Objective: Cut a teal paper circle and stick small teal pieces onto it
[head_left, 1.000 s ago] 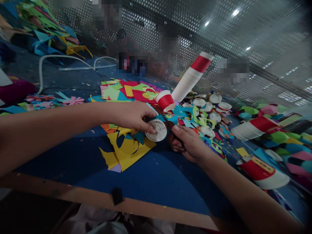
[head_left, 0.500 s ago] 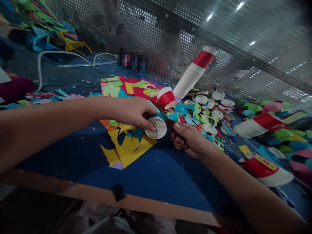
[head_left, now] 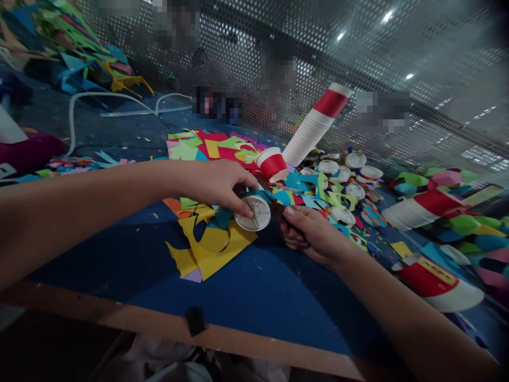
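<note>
My left hand (head_left: pixel 225 185) pinches a white round disc (head_left: pixel 254 216), which looks like a paper-cup bottom with a flower outline drawn on it. Light blue paper shows behind the disc, under my fingers. To the right, my right hand (head_left: pixel 308 231) is closed round dark scissors (head_left: pixel 277 208). Their blades point at the upper right edge of the disc and are partly hidden. Yellow paper scraps (head_left: pixel 220 246) with cut-out holes lie below my left hand. Just beyond my hands, a red and white paper cup (head_left: pixel 272 164) rests tilted.
A tall leaning stack of paper cups (head_left: pixel 314 127) stands by the perforated metal screen (head_left: pixel 246 58). Coloured scraps and several white discs (head_left: pixel 355 159) lie at the back right. A cut cup (head_left: pixel 437 284) sits at right. A white cable (head_left: pixel 111 96) crosses the back left.
The view has tilted slightly, shifting the scene a little downward. The disc has turned slightly in my left hand. Both hands keep their grips.
</note>
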A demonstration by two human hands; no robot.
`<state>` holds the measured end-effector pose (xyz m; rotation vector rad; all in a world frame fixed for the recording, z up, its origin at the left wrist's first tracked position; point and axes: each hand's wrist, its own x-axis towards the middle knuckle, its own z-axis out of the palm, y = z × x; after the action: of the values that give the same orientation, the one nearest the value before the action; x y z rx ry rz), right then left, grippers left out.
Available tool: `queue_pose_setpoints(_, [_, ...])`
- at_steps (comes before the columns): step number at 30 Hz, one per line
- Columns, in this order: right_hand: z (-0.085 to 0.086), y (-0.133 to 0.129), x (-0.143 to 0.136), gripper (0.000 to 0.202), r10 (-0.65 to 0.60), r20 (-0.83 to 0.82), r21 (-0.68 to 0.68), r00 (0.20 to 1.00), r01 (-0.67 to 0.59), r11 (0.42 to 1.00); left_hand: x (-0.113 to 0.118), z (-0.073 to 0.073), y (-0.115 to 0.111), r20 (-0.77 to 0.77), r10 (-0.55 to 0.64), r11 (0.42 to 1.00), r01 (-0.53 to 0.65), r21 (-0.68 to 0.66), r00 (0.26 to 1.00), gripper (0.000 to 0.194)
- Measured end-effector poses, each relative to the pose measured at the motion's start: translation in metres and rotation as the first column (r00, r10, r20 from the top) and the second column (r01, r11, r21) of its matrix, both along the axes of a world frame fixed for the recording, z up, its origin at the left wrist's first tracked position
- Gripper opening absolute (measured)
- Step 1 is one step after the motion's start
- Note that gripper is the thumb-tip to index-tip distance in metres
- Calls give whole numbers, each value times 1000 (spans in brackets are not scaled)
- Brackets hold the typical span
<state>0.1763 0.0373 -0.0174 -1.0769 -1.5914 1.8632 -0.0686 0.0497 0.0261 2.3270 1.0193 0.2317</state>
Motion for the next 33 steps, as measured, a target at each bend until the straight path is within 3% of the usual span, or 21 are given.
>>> queue_pose_setpoints(12, [1,-2,-1,54,3,0,12,1000,-3,1000,-1,0,1,85,73,996,-69,-48,994,43])
queue_pose_setpoints(17, [1,-2,-1,56,18,10,20,1000,-18,1000,-1,0,0,46,104,991,-100,-93,993,52])
queue_pose_setpoints(23, [3,-5,-2,57,27,49,45,998,-29,999,1,-1,-1,28,75,995,-73,-61,997,53])
queue_pose_setpoints(28, [4,-5,-2,57,19,72,51,997,-23,998,3,-1,-2,25,90,989,-86,-119,996,56])
queue_pose_setpoints(33, [6,-6,-4,55,16,69,30,997,-18,999,2,-3,-1,22,62,996,-61,-62,998,56])
